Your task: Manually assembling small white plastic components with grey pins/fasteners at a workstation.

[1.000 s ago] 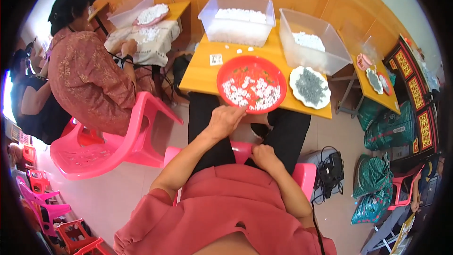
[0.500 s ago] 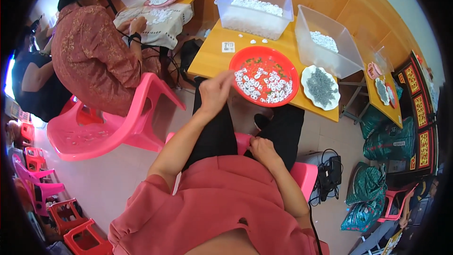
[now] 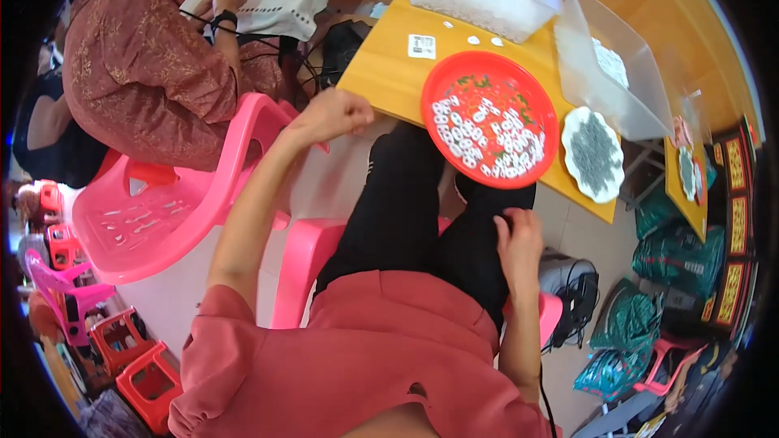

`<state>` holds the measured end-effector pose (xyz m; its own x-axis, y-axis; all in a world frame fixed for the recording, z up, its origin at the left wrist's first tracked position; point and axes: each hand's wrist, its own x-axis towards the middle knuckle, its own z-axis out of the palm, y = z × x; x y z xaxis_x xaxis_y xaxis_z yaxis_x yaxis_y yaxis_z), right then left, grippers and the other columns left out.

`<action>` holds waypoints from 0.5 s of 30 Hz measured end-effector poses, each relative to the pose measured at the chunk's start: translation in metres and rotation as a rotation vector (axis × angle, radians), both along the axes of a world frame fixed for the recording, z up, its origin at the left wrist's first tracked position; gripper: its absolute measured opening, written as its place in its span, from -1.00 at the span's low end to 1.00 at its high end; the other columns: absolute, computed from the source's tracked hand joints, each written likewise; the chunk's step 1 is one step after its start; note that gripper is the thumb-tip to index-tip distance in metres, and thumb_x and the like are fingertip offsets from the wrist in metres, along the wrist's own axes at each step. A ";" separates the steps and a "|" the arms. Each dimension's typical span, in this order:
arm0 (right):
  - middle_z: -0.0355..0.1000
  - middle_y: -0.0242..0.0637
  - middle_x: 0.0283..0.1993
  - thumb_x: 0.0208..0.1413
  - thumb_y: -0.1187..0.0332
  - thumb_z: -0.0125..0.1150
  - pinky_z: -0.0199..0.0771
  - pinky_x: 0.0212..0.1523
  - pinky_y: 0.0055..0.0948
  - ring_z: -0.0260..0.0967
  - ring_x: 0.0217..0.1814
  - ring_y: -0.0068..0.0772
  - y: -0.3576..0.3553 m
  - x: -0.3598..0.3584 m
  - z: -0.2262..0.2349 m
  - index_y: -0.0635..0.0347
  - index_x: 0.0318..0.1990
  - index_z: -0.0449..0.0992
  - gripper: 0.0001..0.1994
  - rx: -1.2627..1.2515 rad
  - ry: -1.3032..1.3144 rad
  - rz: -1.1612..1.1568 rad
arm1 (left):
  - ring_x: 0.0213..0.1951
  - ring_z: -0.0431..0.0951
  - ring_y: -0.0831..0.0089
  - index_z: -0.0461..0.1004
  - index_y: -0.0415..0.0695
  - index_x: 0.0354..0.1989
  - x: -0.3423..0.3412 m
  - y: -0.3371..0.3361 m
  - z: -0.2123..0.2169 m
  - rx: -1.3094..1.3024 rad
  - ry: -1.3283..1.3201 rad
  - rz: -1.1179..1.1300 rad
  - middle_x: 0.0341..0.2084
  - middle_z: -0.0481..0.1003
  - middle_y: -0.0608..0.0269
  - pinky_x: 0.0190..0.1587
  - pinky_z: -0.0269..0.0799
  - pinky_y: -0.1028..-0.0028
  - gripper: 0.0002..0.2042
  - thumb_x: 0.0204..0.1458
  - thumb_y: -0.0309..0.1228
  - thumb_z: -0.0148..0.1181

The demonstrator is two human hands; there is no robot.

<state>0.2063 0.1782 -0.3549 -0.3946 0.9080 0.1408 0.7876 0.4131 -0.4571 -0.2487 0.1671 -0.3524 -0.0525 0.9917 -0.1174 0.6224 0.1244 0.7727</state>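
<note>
My left hand (image 3: 334, 116) is raised off the near left corner of the yellow table (image 3: 389, 73), its fingers curled in; anything inside them is hidden. Above my right thigh, my right hand (image 3: 519, 245) has its fingers apart and holds nothing. A round red tray (image 3: 454, 65) overhangs the table's near edge, and many small white pieces (image 3: 466, 142) with dark holes lie in it, mostly toward the near side. Right of the tray stands a white scalloped plate (image 3: 578, 166) heaped with tiny grey pieces (image 3: 595, 146).
Two clear plastic bins (image 3: 519, 26) (image 3: 649, 105) of white pieces stand at the back. A printed card (image 3: 422, 46) and a few white pieces (image 3: 473, 40) lie before them. At left, a person (image 3: 154, 73) sits on a pink chair (image 3: 146, 219). Green bags (image 3: 677, 253) and cables (image 3: 574, 300) are at right.
My left hand has moved left, away from the red tray's rim. My right hand has lifted from my lap and shifted right. The view has turned, so the table sits farther up and right.
</note>
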 end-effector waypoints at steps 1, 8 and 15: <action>0.48 0.03 0.00 0.22 0.31 0.36 0.45 0.13 -0.04 0.43 0.11 0.17 0.007 0.001 0.003 0.30 -0.02 0.57 -0.72 -0.009 0.009 -0.034 | -0.38 0.70 0.33 0.73 -0.10 -0.22 -0.016 0.003 -0.032 -0.035 0.116 -0.105 -0.46 0.69 0.18 -0.26 0.59 0.34 -0.81 0.10 -0.33 0.26; -0.06 0.47 0.52 0.11 -0.03 0.49 0.20 0.47 0.07 0.02 0.52 0.54 0.019 -0.008 -0.058 0.38 0.56 -0.14 0.11 -0.205 -0.249 0.025 | -0.08 0.69 0.04 0.73 -0.03 -0.18 -0.039 0.054 -0.261 -0.352 0.448 -0.406 -0.18 0.70 0.07 -0.06 0.60 0.12 -0.76 -0.02 -0.28 0.38; 0.02 0.47 0.47 -0.02 -0.06 0.59 0.14 0.46 0.15 0.05 0.47 0.55 0.059 -0.044 -0.087 0.47 0.48 -0.02 0.14 -0.153 -0.196 -0.075 | 0.00 0.66 0.15 0.47 -0.04 0.30 -0.022 0.104 -0.380 0.359 0.481 -0.190 0.12 0.59 0.13 -0.02 0.60 0.18 -0.55 0.28 -0.17 0.20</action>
<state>0.1622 0.2373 -0.4414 -0.3319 0.9405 -0.0732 0.8931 0.2882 -0.3455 -0.2705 0.2708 -0.7325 0.1648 0.9621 0.2174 0.8966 -0.2380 0.3734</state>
